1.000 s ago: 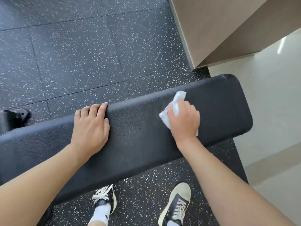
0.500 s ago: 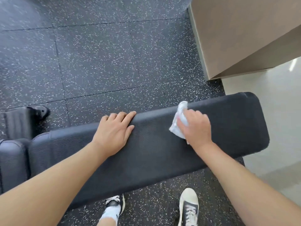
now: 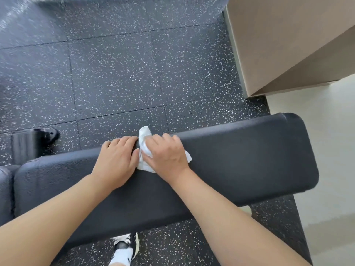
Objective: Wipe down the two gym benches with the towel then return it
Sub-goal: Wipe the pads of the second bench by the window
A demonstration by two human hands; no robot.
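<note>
View: looking down from a head camera at a person's two bare forearms reaching over a black padded bench [image 3: 240, 160] on a dark speckled floor [image 3: 119, 77].
Bench: it runs from lower left to upper right – its rounded end sits at the right, near a beige wall [image 3: 288, 45] and a pale floor strip.
Towel: a small white towel [image 3: 144, 150], crumpled, lies on the bench top by the far edge, between the two hands.
Right hand: the right hand [image 3: 167, 154] is on top of the towel, palm down, fingers curled over the bunched cloth and pressing it to the pad.
Left hand: the left hand [image 3: 117, 160] lies flat on the pad just left of the towel, fingers straight and close together, tips over the far edge; its thumb side touches the cloth.
Second pad: another black pad [image 3: 5, 187] shows at the far left edge – whether it is the same bench's seat or a second bench, I cannot tell.
Other: one dark shoe with a white sock [image 3: 124, 248] stands under the bench; a dark bench foot [image 3: 32, 141] rests on the floor at left.
Progress: judging by the scene, wiping of this bench is under way, with the left part of the pad seemingly yet to be covered. No clearly separate second bench is in view, and the towel is not yet returned.
</note>
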